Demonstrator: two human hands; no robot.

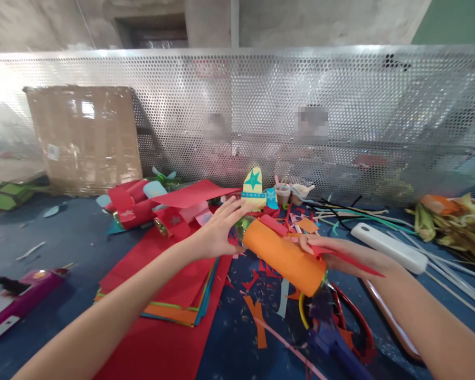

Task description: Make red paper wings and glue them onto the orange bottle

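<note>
A bottle wrapped in orange paper (285, 257) lies tilted in front of me, with greenish clear plastic showing at both ends. My left hand (217, 232) is at its upper left end, fingers spread and thumb apart; whether it touches the plastic I cannot tell. My right hand (328, 250) is at the bottle's right side, fingers bent against the orange paper. A pointed red paper piece (350, 259) is pinched there and lies across that hand. Below the bottle are a blue glue gun (336, 348) and red-handled scissors (358, 316), partly hidden.
Stacked coloured paper (154, 279) lies at left, with red paper-wrapped bottles (132, 203) behind it. A yellow paper piece with a star (253, 184) stands at the back. A purple power strip (24, 301), a white tool handle (388, 247), scraps and a perforated metal screen (261, 95) surround this.
</note>
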